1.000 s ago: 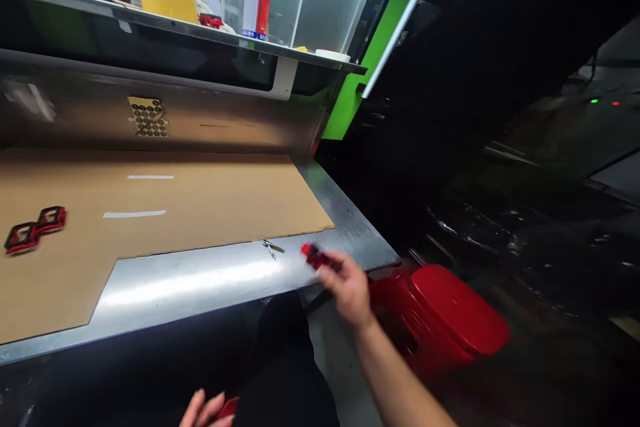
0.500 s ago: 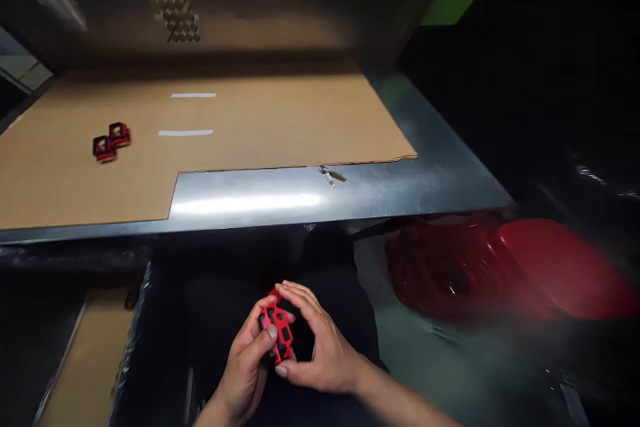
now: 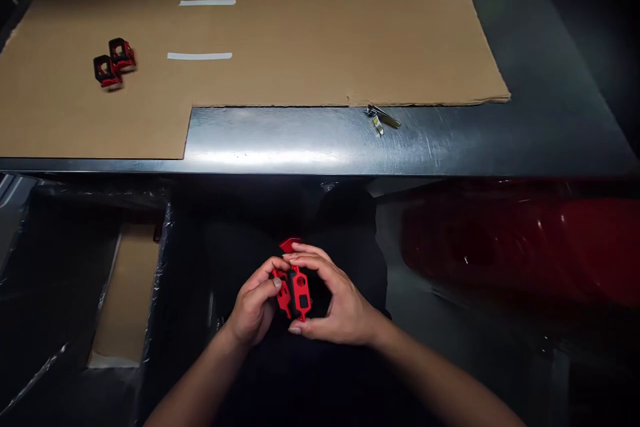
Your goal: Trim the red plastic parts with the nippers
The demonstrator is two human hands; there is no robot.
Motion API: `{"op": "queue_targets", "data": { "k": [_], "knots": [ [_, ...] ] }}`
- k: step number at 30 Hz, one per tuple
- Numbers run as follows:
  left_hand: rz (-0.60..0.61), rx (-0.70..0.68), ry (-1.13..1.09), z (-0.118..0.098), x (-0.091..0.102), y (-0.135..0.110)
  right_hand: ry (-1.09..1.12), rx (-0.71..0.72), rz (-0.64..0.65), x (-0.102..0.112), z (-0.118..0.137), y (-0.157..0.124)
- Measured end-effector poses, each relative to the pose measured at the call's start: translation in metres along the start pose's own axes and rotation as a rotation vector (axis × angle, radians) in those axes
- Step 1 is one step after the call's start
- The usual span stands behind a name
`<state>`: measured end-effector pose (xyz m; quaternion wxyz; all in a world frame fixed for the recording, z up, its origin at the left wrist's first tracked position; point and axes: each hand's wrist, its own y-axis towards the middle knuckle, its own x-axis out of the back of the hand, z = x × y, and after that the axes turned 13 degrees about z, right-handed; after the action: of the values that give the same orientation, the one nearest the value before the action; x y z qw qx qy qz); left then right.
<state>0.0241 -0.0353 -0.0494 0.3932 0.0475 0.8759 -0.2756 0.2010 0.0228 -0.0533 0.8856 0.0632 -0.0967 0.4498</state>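
Both hands meet low in front of me, below the table's edge, over my dark lap. My left hand (image 3: 254, 307) and my right hand (image 3: 334, 303) are both closed around red and black plastic parts (image 3: 295, 290), held upright between the fingertips. A further red tab sticks up just behind the fingers. Far off on the cardboard sheet (image 3: 310, 47), at the left, lie two joined red and black parts (image 3: 113, 61).
The metal table (image 3: 300, 143) runs across the view, its front edge above my hands. A small metal clip (image 3: 381, 119) lies on the bare steel. A red stool (image 3: 525, 247) stands to the right. A plastic-lined box with cardboard (image 3: 125, 293) sits at the lower left.
My right hand came back from the table's edge with a red part and met the left hand in my lap. The view has tilted downward and the shelf is out of sight.
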Motion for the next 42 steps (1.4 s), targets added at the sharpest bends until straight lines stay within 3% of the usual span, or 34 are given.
{"op": "queue_targets", "data": {
  "k": [8,14,22,27,35,42],
  "knots": [
    [-0.066,0.044,0.096,0.001,-0.006,0.0,0.012,-0.04,-0.038,-0.001,0.0,-0.008],
    [0.051,0.053,0.263,0.006,-0.002,-0.009,0.146,-0.14,-0.014,0.002,0.001,-0.011],
    [0.139,0.016,0.573,-0.006,-0.002,-0.022,0.144,-0.016,-0.018,-0.002,-0.002,-0.013],
    [0.193,0.023,0.618,-0.009,-0.002,-0.027,0.131,0.056,-0.025,-0.002,-0.003,-0.014],
    [0.086,0.075,0.632,-0.004,-0.006,-0.026,0.082,0.02,-0.026,-0.004,-0.002,-0.014],
    [-0.004,-0.024,0.678,-0.003,-0.008,-0.025,0.199,-0.047,0.008,0.003,0.008,-0.012]
  ]
}}
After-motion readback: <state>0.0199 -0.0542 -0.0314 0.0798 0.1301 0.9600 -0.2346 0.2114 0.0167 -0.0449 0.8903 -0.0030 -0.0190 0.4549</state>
